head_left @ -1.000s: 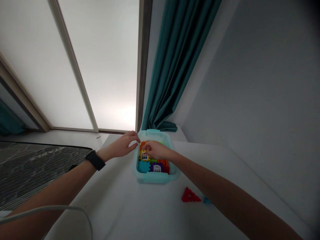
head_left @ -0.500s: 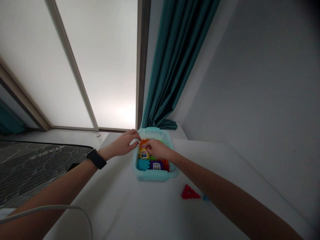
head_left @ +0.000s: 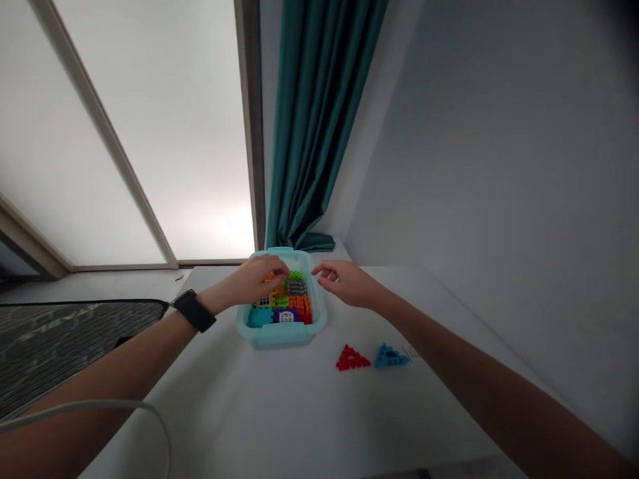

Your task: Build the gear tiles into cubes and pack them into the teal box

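Note:
A light teal plastic bin (head_left: 280,336) stands on the white table, holding toy building blocks. My left hand (head_left: 257,279) hovers over its left side, thumb and fingers apart above the orange blocks; nothing shows in its grasp. Just beyond the bin's right rim, my right hand (head_left: 344,283) is loosely bent with a gap between thumb and fingers, holding nothing visible. Inside the bin are a purple window block (head_left: 286,317), a light blue block (head_left: 260,317), grey blocks (head_left: 297,287), and green pieces (head_left: 295,275). Yellow and red blocks also show, partly covered by my left hand.
A red triangular piece (head_left: 352,359) and a blue triangular piece (head_left: 391,356) lie on the table (head_left: 279,406) right of the bin. A teal curtain (head_left: 312,146) hangs behind. A white cable (head_left: 124,404) crosses my left forearm.
My right hand has left the blocks and moved right, outside the bin. My left hand has shifted inward over the blocks. The view has swung right, showing more of the blue triangle.

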Available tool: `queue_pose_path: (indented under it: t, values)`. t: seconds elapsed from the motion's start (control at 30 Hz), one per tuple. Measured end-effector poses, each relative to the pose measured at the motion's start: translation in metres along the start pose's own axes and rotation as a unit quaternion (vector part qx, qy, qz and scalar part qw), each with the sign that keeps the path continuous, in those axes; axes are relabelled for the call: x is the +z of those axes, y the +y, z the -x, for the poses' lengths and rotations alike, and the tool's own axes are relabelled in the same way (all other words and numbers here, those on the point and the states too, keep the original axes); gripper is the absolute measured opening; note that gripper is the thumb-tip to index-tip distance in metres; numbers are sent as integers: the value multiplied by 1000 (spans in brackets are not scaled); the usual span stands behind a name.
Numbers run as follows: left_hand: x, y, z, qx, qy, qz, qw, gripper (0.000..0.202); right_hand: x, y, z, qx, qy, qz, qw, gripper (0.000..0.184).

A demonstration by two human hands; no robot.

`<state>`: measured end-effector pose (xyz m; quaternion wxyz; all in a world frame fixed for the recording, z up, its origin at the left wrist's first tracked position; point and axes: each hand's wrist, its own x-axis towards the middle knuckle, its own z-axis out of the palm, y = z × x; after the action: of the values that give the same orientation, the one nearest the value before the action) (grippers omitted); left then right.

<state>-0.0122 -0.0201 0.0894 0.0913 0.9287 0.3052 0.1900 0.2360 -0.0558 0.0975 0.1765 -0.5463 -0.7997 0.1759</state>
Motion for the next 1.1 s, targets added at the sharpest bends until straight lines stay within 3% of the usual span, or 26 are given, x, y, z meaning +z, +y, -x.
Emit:
queue_pose_path:
  t: [0.17, 0.37, 0.53, 0.67, 0.87, 1.1]
  values:
    - [20, 56, -34, 88, -72, -37, 993, 25, -7, 53, 60, 69, -45, 45, 996, 26]
    - [69, 118, -59, 169, -183, -129, 960, 24, 2, 113, 131, 67, -144, 156, 975, 47]
    - [113, 141, -71, 165, -242, -158, 943, 28, 3, 145, 172, 116, -146, 192, 964, 47]
    - [136, 148, -72, 140, -281, -179, 932, 30, 9, 163, 185, 132, -138, 185, 964, 42]
    - [142, 153, -70, 129, -286, -184, 932, 34, 18, 171, 183, 116, -125, 193, 966, 32]
    - [115, 151, -75, 138, -249, -187, 940, 32, 13, 161, 175, 100, -114, 219, 964, 26]
